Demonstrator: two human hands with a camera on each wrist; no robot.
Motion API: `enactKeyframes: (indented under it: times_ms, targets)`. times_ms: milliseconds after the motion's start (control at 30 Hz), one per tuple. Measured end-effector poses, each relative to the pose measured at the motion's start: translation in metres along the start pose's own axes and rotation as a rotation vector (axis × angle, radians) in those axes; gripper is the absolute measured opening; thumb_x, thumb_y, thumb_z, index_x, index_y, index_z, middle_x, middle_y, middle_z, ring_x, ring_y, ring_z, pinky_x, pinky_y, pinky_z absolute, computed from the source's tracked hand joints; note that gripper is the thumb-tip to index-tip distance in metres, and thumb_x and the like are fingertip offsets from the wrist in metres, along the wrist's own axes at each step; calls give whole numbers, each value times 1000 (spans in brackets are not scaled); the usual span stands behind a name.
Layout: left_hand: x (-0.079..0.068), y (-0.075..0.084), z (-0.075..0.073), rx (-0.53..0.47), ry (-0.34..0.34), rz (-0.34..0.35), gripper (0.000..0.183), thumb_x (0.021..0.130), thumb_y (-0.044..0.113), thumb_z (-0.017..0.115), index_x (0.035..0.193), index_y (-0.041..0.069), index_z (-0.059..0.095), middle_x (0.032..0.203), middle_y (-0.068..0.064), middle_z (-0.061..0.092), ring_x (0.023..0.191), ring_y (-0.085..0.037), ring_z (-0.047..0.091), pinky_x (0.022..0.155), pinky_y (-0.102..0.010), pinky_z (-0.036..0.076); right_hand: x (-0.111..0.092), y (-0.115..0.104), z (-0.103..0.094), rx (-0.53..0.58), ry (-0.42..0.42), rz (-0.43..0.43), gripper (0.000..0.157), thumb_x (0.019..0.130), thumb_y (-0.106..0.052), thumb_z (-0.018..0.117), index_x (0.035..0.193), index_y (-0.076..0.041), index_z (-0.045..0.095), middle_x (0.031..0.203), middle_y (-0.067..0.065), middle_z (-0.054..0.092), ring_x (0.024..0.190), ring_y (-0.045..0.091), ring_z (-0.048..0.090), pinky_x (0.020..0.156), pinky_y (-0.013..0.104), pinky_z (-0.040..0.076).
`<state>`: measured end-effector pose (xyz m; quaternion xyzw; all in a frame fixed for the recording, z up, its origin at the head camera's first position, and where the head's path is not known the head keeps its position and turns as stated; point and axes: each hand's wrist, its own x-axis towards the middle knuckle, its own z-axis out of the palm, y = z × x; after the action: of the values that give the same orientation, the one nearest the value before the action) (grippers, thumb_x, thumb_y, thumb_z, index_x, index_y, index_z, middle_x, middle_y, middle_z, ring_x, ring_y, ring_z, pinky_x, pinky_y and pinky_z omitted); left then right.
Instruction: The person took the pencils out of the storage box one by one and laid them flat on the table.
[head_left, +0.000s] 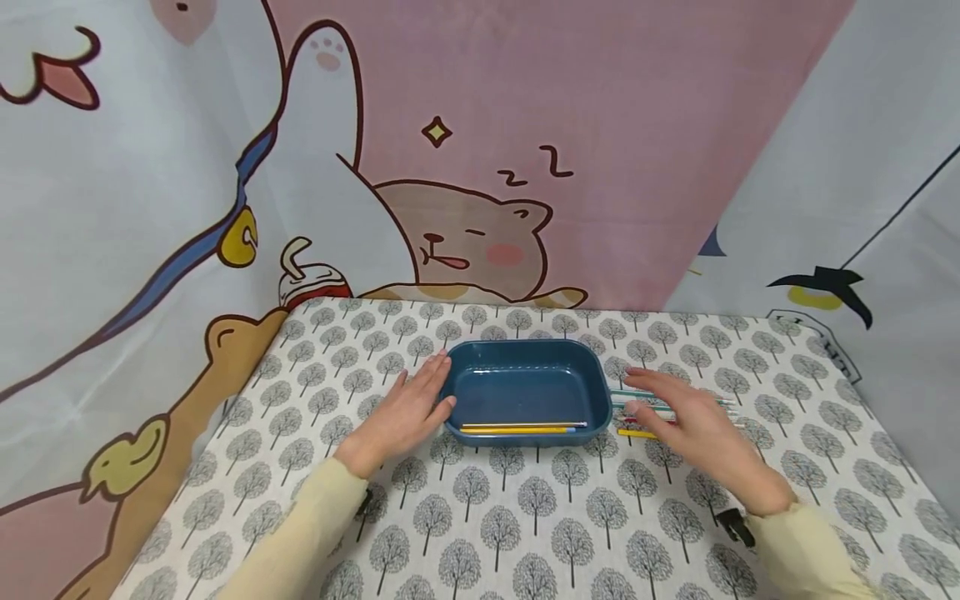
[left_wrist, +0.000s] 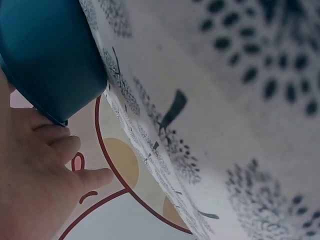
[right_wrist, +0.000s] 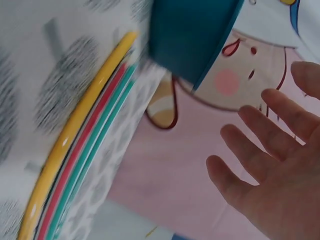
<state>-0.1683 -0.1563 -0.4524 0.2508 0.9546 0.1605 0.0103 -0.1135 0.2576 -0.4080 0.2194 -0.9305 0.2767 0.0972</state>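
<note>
A dark blue rectangular plastic bin [head_left: 534, 347] sits on the table. Inside, along its near wall, lie a yellow pencil [head_left: 517, 431] and a thinner, paler pencil [head_left: 525, 425]. My left hand [head_left: 405, 414] rests at the bin's left rim, fingers mostly straight; in the left wrist view its fingertips are partly hidden by the rim. To the right of the bin, my right hand [head_left: 697, 425] hovers with spread fingers and holds nothing. Beneath it lie several pencils: a yellow one [right_wrist: 75, 125], a red one [right_wrist: 82, 145] and teal ones [right_wrist: 102, 132], partly covered by the hand in the head view.
The table wears a white cloth [head_left: 495, 533] printed with grey trees. Behind it and at both sides hang fabric walls [head_left: 615, 100] with cartoon animals, meeting the table's back edge. A dark strap piece [head_left: 735, 527] shows at my right wrist.
</note>
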Motion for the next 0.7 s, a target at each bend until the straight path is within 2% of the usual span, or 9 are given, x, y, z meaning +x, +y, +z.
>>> enactKeyframes:
  times_ms: [267,367,500,700]
  targets:
    - [1,3,-2,27,-16,-14,67,112,42,39,165,6,19,172,-8,11,158,-29,18,123,-63,19,21,-22,22,63,-71,-20,53,106,-33,62,152,-8,53,162,11,43,147,40,40,102,59,50]
    - [1,4,-2,28,-21,-17,67,112,41,39,165,6,18,172,-6,8,158,-29,17,123,-63,19,29,-29,30,82,-106,-29,55,106,-36,61,153,-9,52,163,11,41,151,41,33,111,65,40]
    - [0,3,-2,29,-12,-10,67,112,41,39,164,4,20,172,-11,12,157,-29,19,123,-63,21,39,-37,40,93,-145,-35,58,106,-44,57,156,-14,50,165,8,38,153,38,30,116,69,29]
    - [0,2,-1,44,-3,1,68,111,41,39,164,3,20,172,-14,16,157,-30,21,122,-64,23,53,-46,55,93,-183,-78,59,106,-46,57,155,-16,51,165,7,39,153,37,30,117,67,30]
